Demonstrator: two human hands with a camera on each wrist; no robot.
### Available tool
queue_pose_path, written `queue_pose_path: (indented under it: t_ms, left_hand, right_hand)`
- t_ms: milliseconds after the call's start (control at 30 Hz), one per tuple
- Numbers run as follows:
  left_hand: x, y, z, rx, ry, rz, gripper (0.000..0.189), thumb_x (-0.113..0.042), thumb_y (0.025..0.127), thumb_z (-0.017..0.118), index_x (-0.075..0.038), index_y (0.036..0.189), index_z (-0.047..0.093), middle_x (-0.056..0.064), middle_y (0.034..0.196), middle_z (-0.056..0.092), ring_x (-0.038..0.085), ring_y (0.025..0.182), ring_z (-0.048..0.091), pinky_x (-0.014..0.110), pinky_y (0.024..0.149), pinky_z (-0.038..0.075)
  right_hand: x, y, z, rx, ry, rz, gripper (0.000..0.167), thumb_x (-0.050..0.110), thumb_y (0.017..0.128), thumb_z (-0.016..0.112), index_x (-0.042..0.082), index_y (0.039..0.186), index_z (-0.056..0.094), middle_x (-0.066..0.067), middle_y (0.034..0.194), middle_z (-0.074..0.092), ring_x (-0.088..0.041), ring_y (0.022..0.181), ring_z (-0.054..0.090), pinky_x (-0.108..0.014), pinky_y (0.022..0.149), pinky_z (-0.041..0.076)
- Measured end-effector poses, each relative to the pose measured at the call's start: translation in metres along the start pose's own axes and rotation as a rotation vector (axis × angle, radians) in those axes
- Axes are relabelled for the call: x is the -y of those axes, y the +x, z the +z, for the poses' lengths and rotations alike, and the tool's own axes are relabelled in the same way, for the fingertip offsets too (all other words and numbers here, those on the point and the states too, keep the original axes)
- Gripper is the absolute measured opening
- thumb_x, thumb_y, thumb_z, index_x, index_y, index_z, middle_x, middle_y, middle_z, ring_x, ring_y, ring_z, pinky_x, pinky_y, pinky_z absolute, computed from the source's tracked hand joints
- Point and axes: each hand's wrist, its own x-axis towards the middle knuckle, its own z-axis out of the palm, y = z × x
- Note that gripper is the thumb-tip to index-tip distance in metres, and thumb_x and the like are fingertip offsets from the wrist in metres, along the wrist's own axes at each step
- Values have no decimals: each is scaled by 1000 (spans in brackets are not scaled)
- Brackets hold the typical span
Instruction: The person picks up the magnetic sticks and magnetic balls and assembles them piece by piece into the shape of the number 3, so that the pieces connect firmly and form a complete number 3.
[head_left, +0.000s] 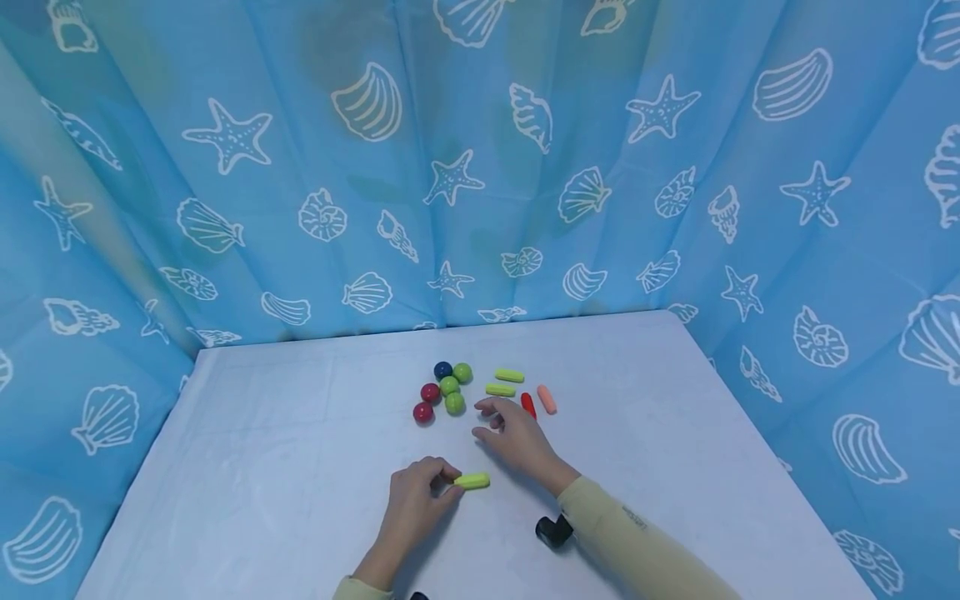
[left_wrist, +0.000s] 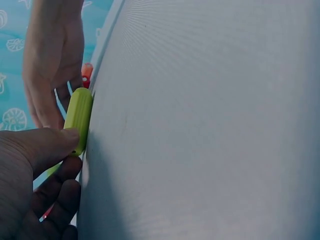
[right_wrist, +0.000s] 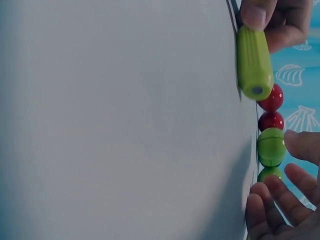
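Observation:
My left hand (head_left: 415, 500) pinches one end of a ribbed yellow-green stick (head_left: 472, 481) between thumb and fingers, low over the white table. The stick's far end, with a small dark spot, shows in the right wrist view. My right hand (head_left: 517, 437) hovers palm-inward with fingers relaxed and holds nothing. Nearest its fingertips is a green ball (head_left: 454, 403); a red stick (head_left: 528, 405) lies partly hidden behind it. Two more yellow-green sticks (head_left: 500, 389) lie just beyond, with an orange-pink stick (head_left: 547, 399) to their right.
Left of the sticks, a cluster of glossy balls holds more green ones (head_left: 449, 385), two red ones (head_left: 423, 412) and a dark blue one (head_left: 442, 371). A blue shell-print curtain (head_left: 450, 225) surrounds the white table (head_left: 262, 467). A black wrist camera (head_left: 553, 531) sits under the right sleeve.

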Motion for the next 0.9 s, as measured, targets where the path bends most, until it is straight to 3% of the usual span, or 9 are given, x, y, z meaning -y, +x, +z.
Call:
queue_pose_path:
  t_ms: [500, 900]
  left_hand:
    - [-2, -1, -2, 13, -15, -3, 15, -22, 85, 83, -24, 96, 73, -14, 89, 68, 6, 81, 58, 48, 85, 45]
    - [-3, -1, -2, 6, -4, -16, 16, -23, 84, 83, -25, 96, 73, -14, 91, 69, 7, 83, 59, 50, 86, 45]
  right_hand:
    - [11, 29, 8, 7, 8, -15, 50, 25, 91, 78, 23, 138, 60, -1, 120, 66, -14, 91, 58, -29, 79, 55]
    - [12, 44, 19, -2, -12, -20, 46, 27, 90, 79, 26, 133, 62, 2, 118, 64, -13, 92, 57, -26, 77, 53]
